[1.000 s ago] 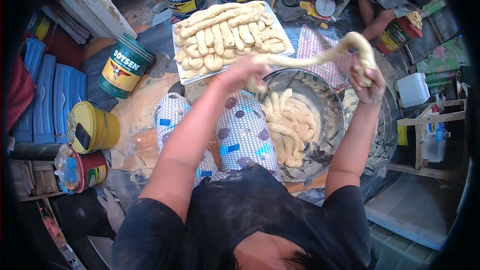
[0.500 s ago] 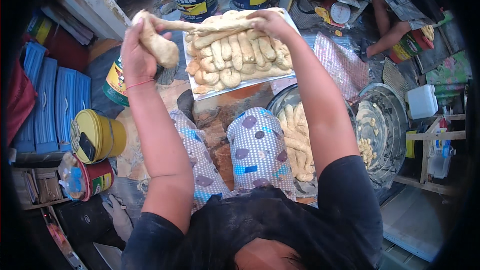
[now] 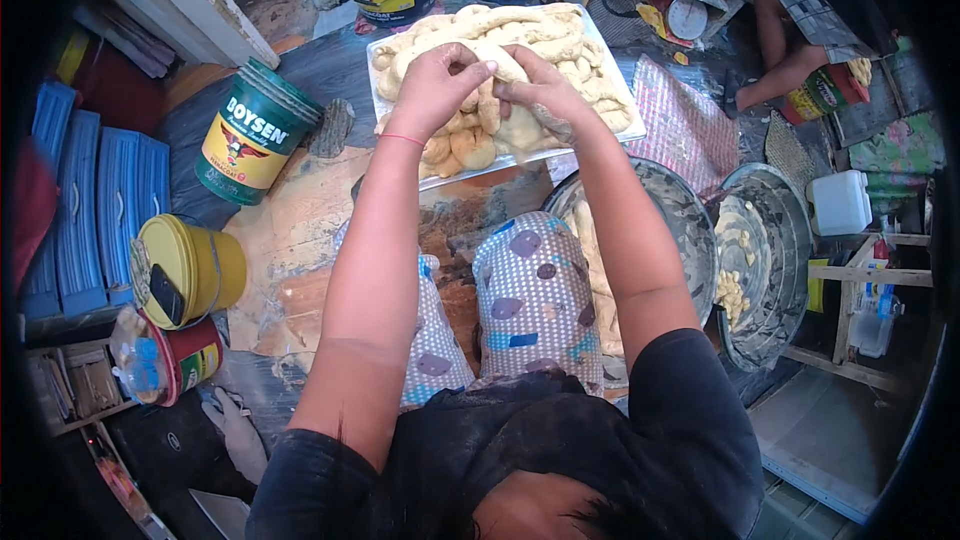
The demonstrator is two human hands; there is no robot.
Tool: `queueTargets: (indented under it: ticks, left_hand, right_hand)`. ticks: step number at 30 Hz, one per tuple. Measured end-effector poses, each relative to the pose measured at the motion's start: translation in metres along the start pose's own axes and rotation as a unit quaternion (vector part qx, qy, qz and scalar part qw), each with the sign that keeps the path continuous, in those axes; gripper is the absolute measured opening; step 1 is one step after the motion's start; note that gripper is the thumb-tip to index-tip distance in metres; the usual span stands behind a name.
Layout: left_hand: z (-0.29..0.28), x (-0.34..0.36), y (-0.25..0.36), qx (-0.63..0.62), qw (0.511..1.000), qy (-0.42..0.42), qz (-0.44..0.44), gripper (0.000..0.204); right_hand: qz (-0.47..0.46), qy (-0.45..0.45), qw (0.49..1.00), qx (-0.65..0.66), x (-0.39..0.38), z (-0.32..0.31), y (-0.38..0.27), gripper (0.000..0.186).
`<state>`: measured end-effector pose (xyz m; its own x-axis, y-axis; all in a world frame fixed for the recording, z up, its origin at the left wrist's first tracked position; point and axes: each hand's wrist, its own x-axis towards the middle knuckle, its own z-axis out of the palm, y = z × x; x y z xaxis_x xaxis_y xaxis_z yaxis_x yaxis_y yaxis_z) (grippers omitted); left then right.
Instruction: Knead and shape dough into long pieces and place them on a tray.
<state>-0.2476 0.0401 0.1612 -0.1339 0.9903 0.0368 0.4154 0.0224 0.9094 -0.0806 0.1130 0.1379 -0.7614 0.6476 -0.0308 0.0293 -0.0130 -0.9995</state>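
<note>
Dough twist [image 3: 487,105], soft and floppy by our judgement, lies on the tray [image 3: 610,50] at upper centre, our left hand [image 3: 437,85] and right hand [image 3: 540,90] pinching it; we'd support both ends.

The dark, flour-smeared floor [image 3: 300,70] carries a flat white rectangular tray [image 3: 600,140] heaped with twisted pale dough; beside it a green-and-yellow paint can [image 3: 250,145], a squat yellow lidded tin [image 3: 190,270], and two round grey metal basins [image 3: 690,230] holding dough pieces.
</note>
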Motion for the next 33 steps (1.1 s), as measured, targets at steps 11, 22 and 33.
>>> queueTargets:
  ticks: [11, 22, 33]
  left_hand:
    - [-0.001, -0.005, -0.032, 0.413, 0.909, 0.04, -0.046, 0.051]
    - [-0.032, -0.001, -0.056, 0.385, 0.915, -0.105, -0.057, 0.036]
    - [0.008, 0.006, -0.057, 0.423, 0.902, 0.091, -0.002, 0.036]
  right_hand:
    - [-0.089, 0.19, 0.852, -0.48, 0.003, -0.072, 0.008, 0.042]
    - [-0.118, 0.235, 0.866, -0.425, -0.007, -0.078, 0.069, 0.072]
    - [-0.024, 0.32, 0.756, -0.57, 0.012, -0.044, 0.069, 0.077]
